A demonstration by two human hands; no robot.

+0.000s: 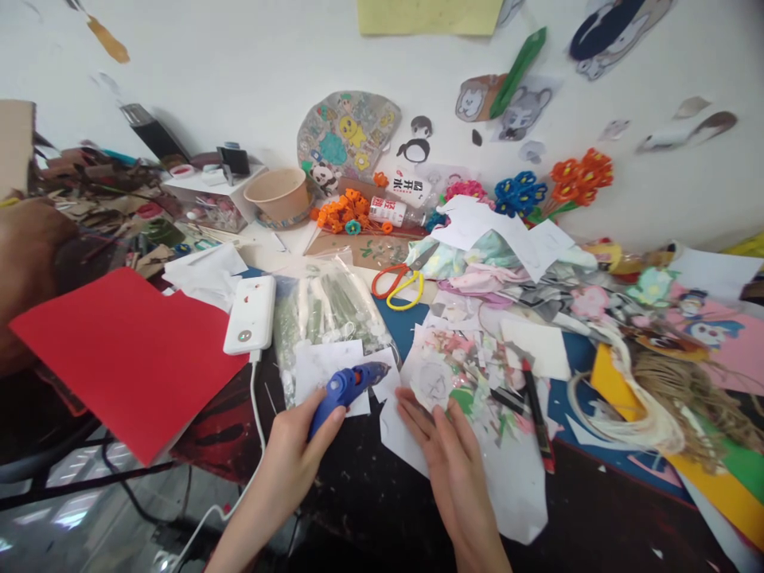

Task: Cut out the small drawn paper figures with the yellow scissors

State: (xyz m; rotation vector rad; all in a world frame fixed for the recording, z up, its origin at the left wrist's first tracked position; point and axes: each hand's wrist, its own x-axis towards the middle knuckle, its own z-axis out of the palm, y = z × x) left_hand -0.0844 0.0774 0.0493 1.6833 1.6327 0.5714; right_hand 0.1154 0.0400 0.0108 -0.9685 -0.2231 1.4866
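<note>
My left hand [307, 442] is wrapped round the handle of a blue hot glue gun [352, 383], its nozzle pointing right over pieces of white paper [313, 366]. In my right hand [445, 450] is a rounded white paper cutout [430, 383] with faint lines drawn on it, gripped at its lower edge by the fingertips. The glue gun's nozzle is a little left of the cutout and apart from it. Under and beside the cutout, a white sheet [513, 493] bears many small coloured paper scraps [477, 382].
Scissors [397, 288] with red and yellow handles lie behind my hands. A white power bank [249, 314] with a cable and red paper [128, 358] are leftward. A black-and-red utility knife [537, 414] and coiled cord [633, 414] lie rightward. Another person's arm [27, 270] is at far left.
</note>
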